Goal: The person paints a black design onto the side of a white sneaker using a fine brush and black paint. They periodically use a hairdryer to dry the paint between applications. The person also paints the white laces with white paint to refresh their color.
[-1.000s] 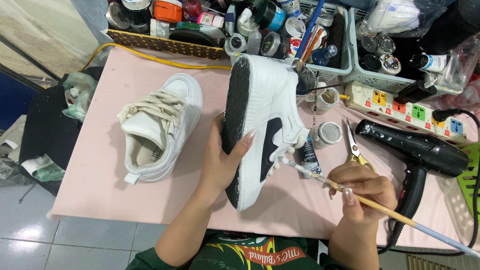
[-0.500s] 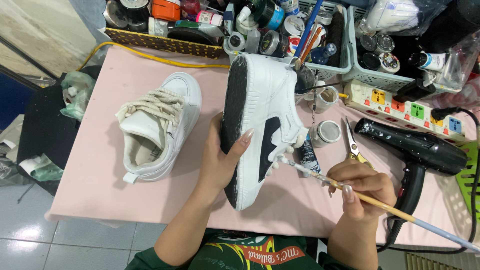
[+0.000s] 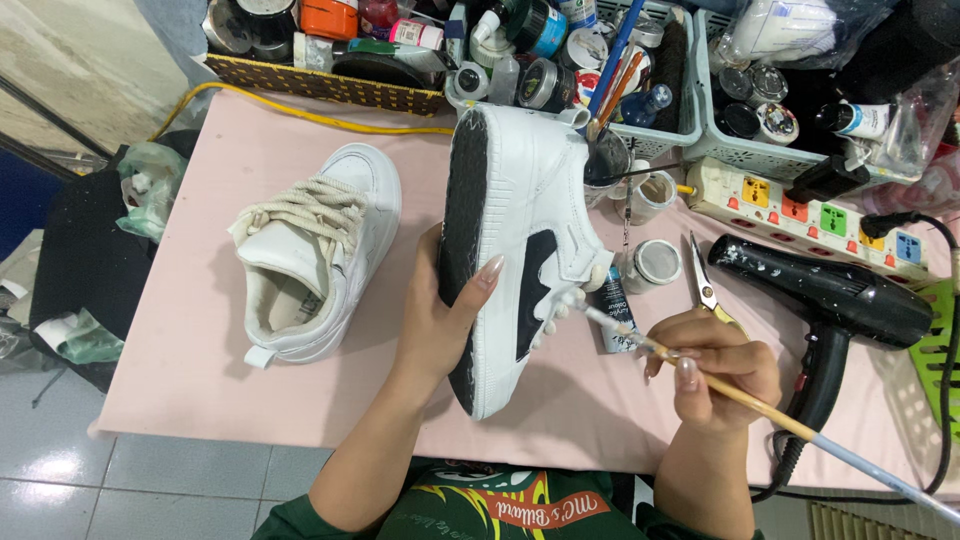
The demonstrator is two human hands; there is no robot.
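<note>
our left hand (image 3: pixel 440 320) wraps around the dark sole of a white sneaker (image 3: pixel 520 240), holding it on its side above the pink counter (image 3: pixel 190 370). our right hand (image 3: pixel 715 365) pinches a thin paintbrush (image 3: pixel 760 410), its tip at the sneaker's side. a second laced sneaker (image 3: pixel 315 250) rests left; a black hair dryer (image 3: pixel 830 295) lies right.

A pink-topped table (image 3: pixel 200 330) is carrying everything here. A white laced sneaker (image 3: pixel 315 250) is lying at nine o'clock, a black hair dryer (image 3: pixel 830 300) at three o'clock beside scissors (image 3: pixel 702 285). A white power strip (image 3: pixel 800 215) is sitting at two o'clock (a plug is occupying one socket), with a small paint tube (image 3: pixel 612 315) and a lidded jar (image 3: pixel 652 264) resting near centre. A yellow cable (image 3: pixel 300 115) is running along eleven o'clock.
</note>
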